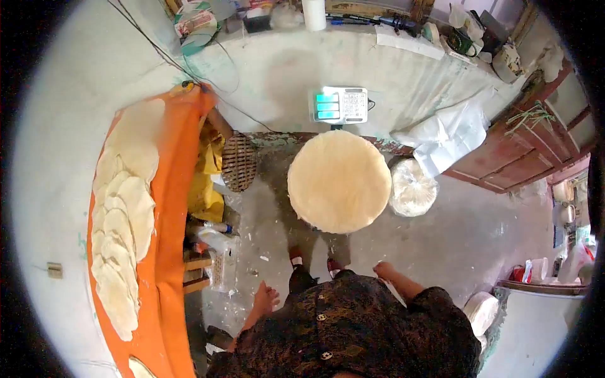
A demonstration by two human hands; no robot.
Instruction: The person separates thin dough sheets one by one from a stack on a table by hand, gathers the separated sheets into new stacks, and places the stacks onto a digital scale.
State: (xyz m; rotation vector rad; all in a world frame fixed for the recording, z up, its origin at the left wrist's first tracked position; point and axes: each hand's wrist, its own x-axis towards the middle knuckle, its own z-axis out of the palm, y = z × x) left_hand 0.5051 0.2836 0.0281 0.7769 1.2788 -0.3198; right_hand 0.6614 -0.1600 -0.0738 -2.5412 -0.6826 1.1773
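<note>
My left hand point(266, 297) hangs by my left side with its fingers apart and nothing in it. My right hand point(384, 271) is low on the other side, its fingers curled in; whether they hold anything is hidden. A thin white strip point(396, 292) shows beside my right forearm. Ahead of me, apart from both hands, a round pile of pale flatbread sheets point(339, 181) sits at a digital scale point(341, 105) with a lit display. To my left, overlapping flatbreads point(120, 214) lie on an orange cloth point(165, 283).
A plastic-wrapped round bundle point(414, 188) is right of the pile, below a white plastic sheet point(449, 135). A woven basket point(239, 162) and a crate point(222, 268) stand by the orange-covered table. A reddish wooden door point(517, 157) is at right. Clutter lines the ledge point(302, 41).
</note>
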